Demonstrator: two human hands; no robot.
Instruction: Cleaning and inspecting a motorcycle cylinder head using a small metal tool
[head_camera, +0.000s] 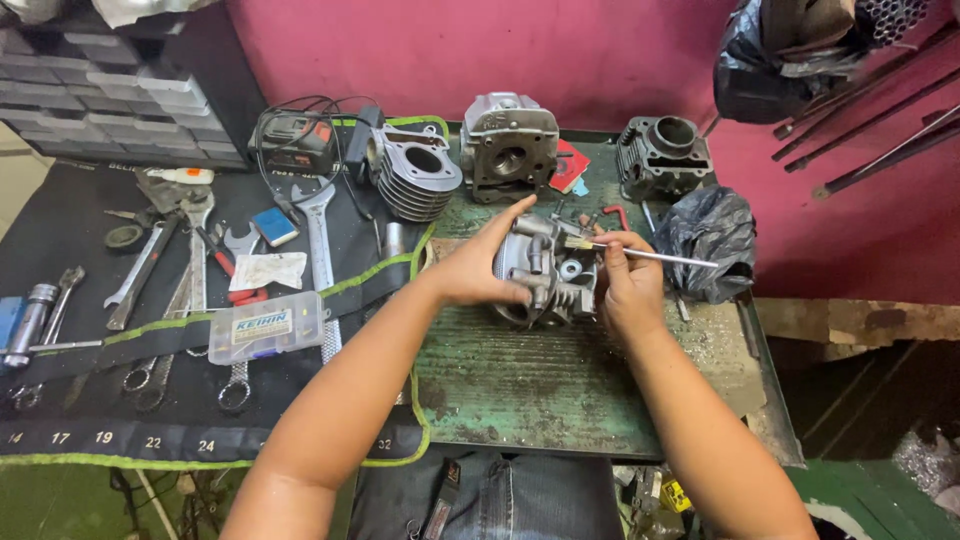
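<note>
- At frame centre, the left hand (478, 272) grips the cylinder head (545, 280) on the green bench (520, 390), fingers wrapped over its top.
- The right hand (628, 285) pinches a thin brush (640, 256), bristles on the head.
- Risk: the head could roll off its rounded side if the grip loosens.
- The clear parts box (266, 327), lower left, holds small bits, too small to identify; the black bag (712, 240), right, hides its contents.

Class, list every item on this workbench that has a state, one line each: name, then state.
left hand: gripping the cylinder head, index finger extended
right hand: pinching a thin metal rod
cylinder head: held on the bench, tipped on its side
thin metal rod: held level, tip at the cylinder head
finned cylinder: lying on its side
black plastic bag: crumpled
clear plastic parts box: lid shut
</note>
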